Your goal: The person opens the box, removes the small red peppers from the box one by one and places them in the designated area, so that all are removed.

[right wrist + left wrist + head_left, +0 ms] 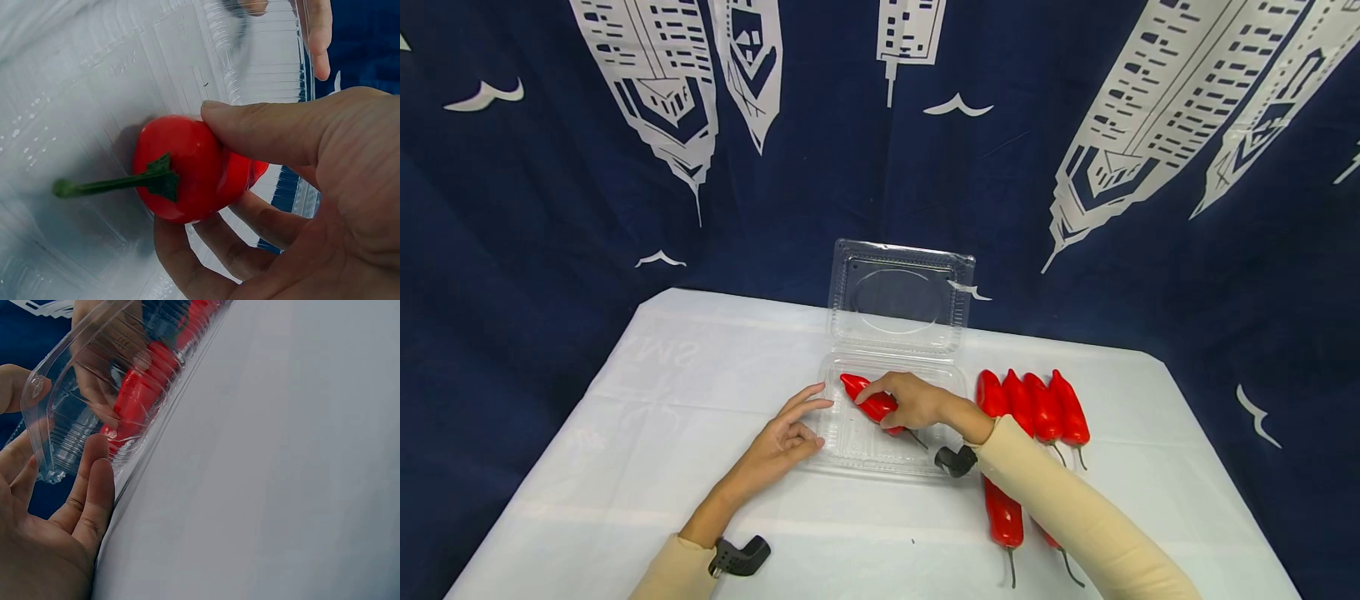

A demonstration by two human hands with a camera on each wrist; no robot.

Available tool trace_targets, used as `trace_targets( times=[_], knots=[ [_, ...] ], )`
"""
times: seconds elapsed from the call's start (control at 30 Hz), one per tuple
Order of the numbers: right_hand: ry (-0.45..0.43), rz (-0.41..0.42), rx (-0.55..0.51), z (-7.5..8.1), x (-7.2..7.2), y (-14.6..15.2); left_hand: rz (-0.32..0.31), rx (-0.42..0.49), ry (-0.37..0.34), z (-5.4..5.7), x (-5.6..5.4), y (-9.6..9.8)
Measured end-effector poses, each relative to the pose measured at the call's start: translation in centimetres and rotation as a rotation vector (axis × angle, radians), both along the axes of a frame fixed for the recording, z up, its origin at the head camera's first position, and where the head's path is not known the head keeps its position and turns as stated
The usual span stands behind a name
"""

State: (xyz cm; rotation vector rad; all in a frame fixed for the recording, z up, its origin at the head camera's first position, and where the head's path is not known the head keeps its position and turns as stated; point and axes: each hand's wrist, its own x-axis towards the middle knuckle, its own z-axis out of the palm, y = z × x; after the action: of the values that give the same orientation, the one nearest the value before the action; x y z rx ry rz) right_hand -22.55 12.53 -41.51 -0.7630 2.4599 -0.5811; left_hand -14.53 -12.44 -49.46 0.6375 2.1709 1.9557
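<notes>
In the head view my right hand (917, 402) pinches a red chili pepper (876, 406) over the base of a clear plastic clamshell container (880, 468). The right wrist view shows thumb on one side of the pepper (178, 147) and fingers on the other, its green stem (112, 184) pointing away from the palm. My left hand (778, 446) rests at the container's left side, fingers spread and fairly straight. From the left wrist, fingertips (97, 450) appear right at the clear wall, with the thumb by the rim.
The container's clear lid (898, 329) stands raised at the back. Several red chili peppers (1070, 408) lie in a row on the white table to the right, and more (1002, 512) lie nearer, partly hidden by my right sleeve. A dark blue printed curtain (850, 183) hangs behind.
</notes>
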Motion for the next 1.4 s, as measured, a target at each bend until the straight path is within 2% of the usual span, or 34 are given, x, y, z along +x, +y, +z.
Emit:
trace_targets(
  times=[0.6, 1.1, 1.4],
  knots=[
    [-0.009, 0.046, -0.01, 0.1, 0.0, 0.7, 0.004, 0.002, 0.003, 0.0, -0.1, 0.1],
    [-0.003, 0.026, -0.024, 0.7, 0.2, 1.6, 0.023, -0.014, 0.016, 0.0, 0.0, 0.0],
    [0.005, 0.034, -0.104, 1.6, 0.5, 2.4, 0.034, -0.024, 0.011, 0.0, 0.0, 0.1]
  ],
)
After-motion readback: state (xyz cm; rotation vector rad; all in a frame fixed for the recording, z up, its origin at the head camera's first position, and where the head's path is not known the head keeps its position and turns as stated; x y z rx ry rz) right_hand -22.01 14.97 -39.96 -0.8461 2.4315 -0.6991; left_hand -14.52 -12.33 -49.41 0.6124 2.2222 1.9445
